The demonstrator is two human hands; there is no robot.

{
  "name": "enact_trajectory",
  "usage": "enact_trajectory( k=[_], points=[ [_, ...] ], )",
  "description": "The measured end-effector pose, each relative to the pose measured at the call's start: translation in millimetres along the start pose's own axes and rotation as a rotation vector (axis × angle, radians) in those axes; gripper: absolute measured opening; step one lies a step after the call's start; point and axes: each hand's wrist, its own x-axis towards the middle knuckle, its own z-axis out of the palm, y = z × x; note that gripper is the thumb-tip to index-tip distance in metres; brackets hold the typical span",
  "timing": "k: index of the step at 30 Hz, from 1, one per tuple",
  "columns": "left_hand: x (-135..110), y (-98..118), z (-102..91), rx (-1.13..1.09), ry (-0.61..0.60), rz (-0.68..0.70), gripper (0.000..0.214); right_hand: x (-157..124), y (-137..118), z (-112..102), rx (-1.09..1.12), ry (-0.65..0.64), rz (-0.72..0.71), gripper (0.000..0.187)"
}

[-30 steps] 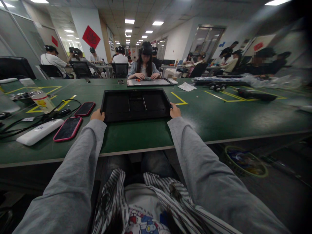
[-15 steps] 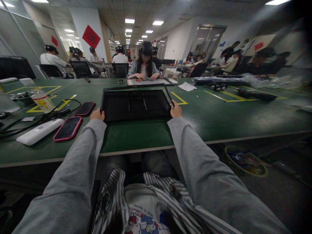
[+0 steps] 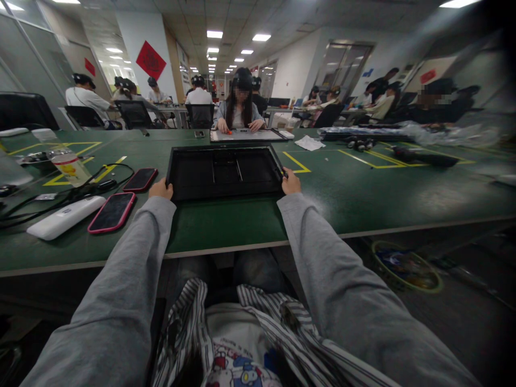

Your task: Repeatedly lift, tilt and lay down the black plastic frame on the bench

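Note:
A shallow black rectangular panel [image 3: 189,172] lies on the green table in front of me, with two thin upright strips near its middle. Around its border sits a thin black frame [image 3: 221,147], like a screen bezel. My left hand [image 3: 160,190] is closed on the frame's left edge near the front corner. At the opposite side, my right hand [image 3: 291,183] grips the right edge, thumb up. The fingertips of both hands are partly hidden behind the edges.
Left of the panel lie two phones, one red-edged [image 3: 140,180] and one pink-edged [image 3: 112,213], a white power bank [image 3: 66,217], black cables and a bottle [image 3: 69,165]. Across the table a person [image 3: 241,107] works on a flat board [image 3: 226,136]. A crumpled tissue [image 3: 309,143] lies to the right.
The frame's far edge has come down from a raised tilt onto the panel. Both my hands keep nearly the same place. Across the table, the person's hands have shifted slightly.

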Motion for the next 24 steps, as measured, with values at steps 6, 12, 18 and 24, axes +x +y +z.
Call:
enact_trajectory(
  k=[6, 12, 18, 24],
  points=[
    [1.6, -0.8, 0.0, -0.021, 0.026, -0.011, 0.048, 0.9, 1.7, 1.8, -0.029, -0.021, 0.020, 0.054],
    [0.9, -1.2, -0.4, -0.021, 0.012, -0.012, 0.048, 1.6, 3.5, 3.3, -0.023, -0.024, 0.018, 0.054],
    [0.3, -0.9, -0.7, -0.010, 0.001, -0.020, 0.048, 1.9, 3.0, 2.9, -0.022, -0.034, 0.021, 0.055],
    [2.9, -2.2, 2.0, -0.008, -0.009, -0.014, 0.049, 1.0, 1.7, 1.8, -0.021, -0.028, 0.023, 0.054]
  ],
)
